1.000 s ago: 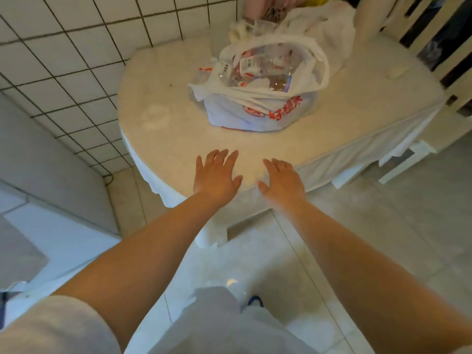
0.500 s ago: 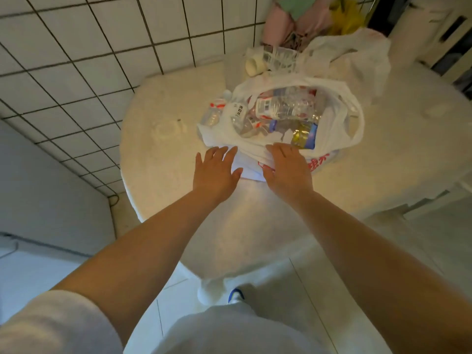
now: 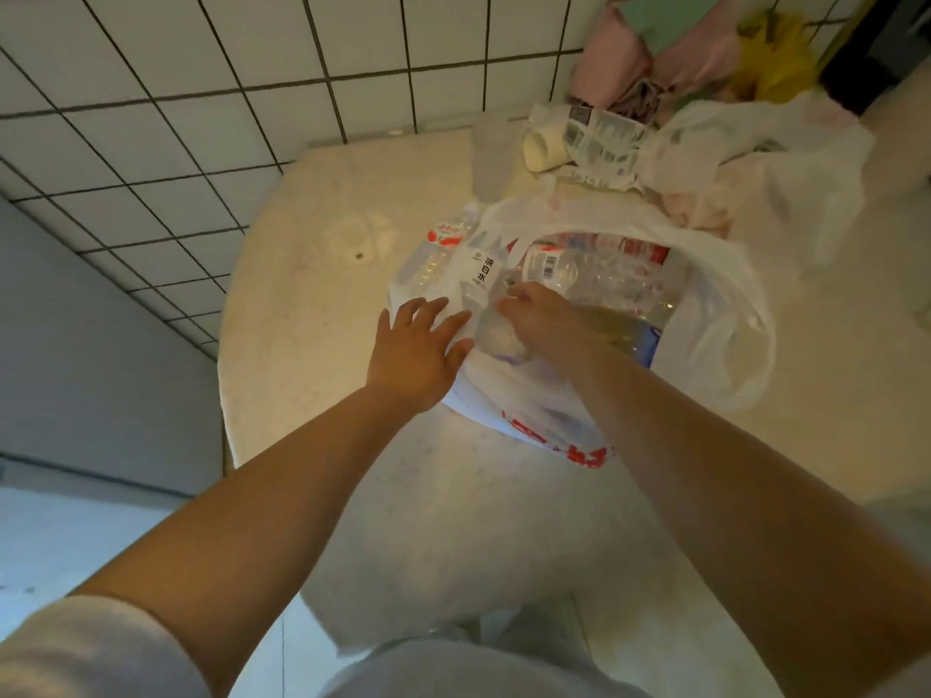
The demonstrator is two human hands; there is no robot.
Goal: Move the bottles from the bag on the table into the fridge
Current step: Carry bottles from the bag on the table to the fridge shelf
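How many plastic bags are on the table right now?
2: the bottle bag under both hands near the table's front edge, and an emptier white bag behind it by the wall. Others may be hidden.

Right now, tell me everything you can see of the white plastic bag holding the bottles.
The white plastic bag is thin, crinkled and slightly see-through, with red print on its near side. It sits on the pale round table near the tiled wall, mouth open wide and handles slumped outward. Clear plastic bottles lie jumbled inside on their sides, and one red-labelled bottle pokes past the far-left edge. The left hand rests spread on its near-left rim, while the right hand reaches into the mouth among the bottles.
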